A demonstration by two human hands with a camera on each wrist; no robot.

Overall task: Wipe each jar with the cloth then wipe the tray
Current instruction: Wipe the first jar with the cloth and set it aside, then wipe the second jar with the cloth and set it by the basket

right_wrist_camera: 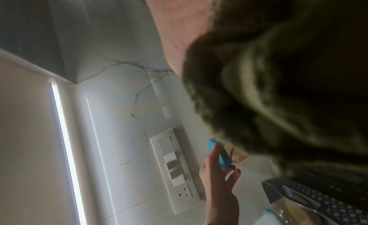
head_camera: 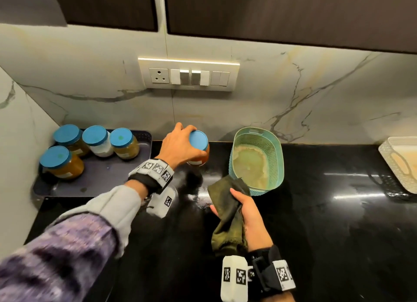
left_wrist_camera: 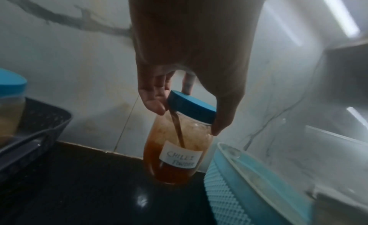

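My left hand (head_camera: pixel 180 147) grips the blue lid of a chilli powder jar (head_camera: pixel 199 159) from above, over the black counter by the back wall. In the left wrist view the fingers (left_wrist_camera: pixel 153 101) and thumb curl round the jar (left_wrist_camera: pixel 177 149) lid; its base is at the counter, contact unclear. My right hand (head_camera: pixel 244 209) holds a crumpled dark green cloth (head_camera: pixel 228 213) in front of the jar, apart from it. The cloth (right_wrist_camera: pixel 288 86) fills most of the right wrist view. Several blue-lidded jars (head_camera: pixel 97 141) stand on the dark tray (head_camera: pixel 106 179) at the left.
A teal basket (head_camera: pixel 278 166) with a stained liner sits right of the held jar. A white basket (head_camera: pixel 390 157) is at the far right edge. A switch panel (head_camera: pixel 188 74) is on the marble wall, with dark cabinets overhead.
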